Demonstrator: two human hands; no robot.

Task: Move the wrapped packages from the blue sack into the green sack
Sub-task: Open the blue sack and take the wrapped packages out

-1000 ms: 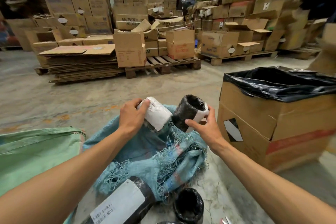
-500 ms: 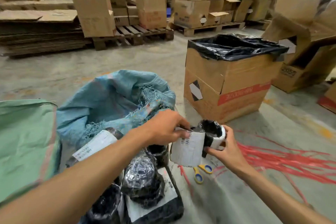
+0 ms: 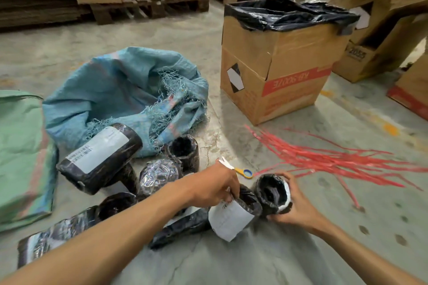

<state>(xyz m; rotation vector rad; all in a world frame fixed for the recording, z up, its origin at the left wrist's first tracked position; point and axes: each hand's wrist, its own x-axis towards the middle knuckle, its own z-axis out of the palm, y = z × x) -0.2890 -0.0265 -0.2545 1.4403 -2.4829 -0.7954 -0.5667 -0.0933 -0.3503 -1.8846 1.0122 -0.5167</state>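
Black plastic-wrapped packages [image 3: 99,157] lie heaped on the concrete beside the crumpled blue woven sack [image 3: 125,90]; none visibly reach the green woven sack [image 3: 20,157]. Left hand [image 3: 215,186] and right hand [image 3: 294,206] each grip one.

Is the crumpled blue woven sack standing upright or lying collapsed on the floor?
Collapsed. The crumpled blue woven sack lies slumped on the concrete floor, its frayed mouth toward the black wrapped packages lying outside it. Whether any remain inside: cannot tell.

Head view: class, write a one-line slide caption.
Both hands, left and right, each grip a black plastic-wrapped labelled package beside the crumpled blue woven sack.
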